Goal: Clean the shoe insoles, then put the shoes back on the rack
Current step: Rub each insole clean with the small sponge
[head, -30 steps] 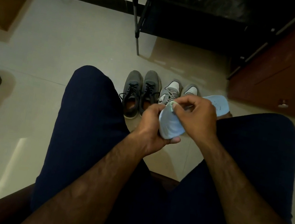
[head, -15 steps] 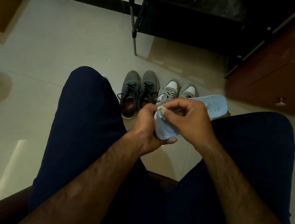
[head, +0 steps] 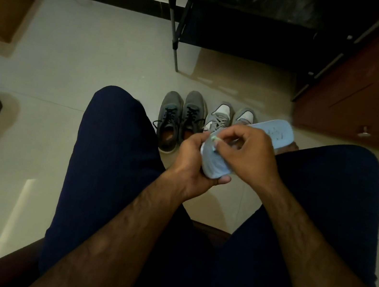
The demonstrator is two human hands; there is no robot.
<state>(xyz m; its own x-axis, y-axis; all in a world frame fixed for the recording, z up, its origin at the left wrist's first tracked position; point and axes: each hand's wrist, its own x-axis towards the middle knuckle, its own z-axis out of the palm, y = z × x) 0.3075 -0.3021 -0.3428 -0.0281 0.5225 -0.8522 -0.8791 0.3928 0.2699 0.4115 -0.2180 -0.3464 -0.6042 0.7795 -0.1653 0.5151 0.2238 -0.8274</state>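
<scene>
1. While the person sits with knees apart, the head view looks down on the left hand (head: pixel 192 166) and the right hand (head: pixel 250 159), which meet above the floor (head: pixel 70 66) between the legs.
2. Left grip: the fingers and thumb are curled round the near end of the pale blue insole (head: pixel 274 131). The thumb tip shows beneath that end.
3. Right grip: narrow. Thumb and forefinger pinch a small pale green-white piece (head: pixel 214 142) against the insole's upper face. What the piece is cannot be told.
4. Insole position: it is held in the air, slanting from the left hand up and away to the right. Its far end shows beyond the right hand, near the right knee.
5. Floor: the dark grey shoes (head: pixel 180 119) and the light grey shoes (head: pixel 221 116) stand side by side. Their toes point toward the black shoe rack (head: pixel 254 28). A wooden cabinet (head: pixel 367 104) stands just right of the rack.
6. Change from one second ago: the pinched piece sits slightly lower on the insole and nearer the left hand.
7. Unchanged: both grips hold the same items, the insole keeps its slant, and both pairs of shoes stand where they stood.
</scene>
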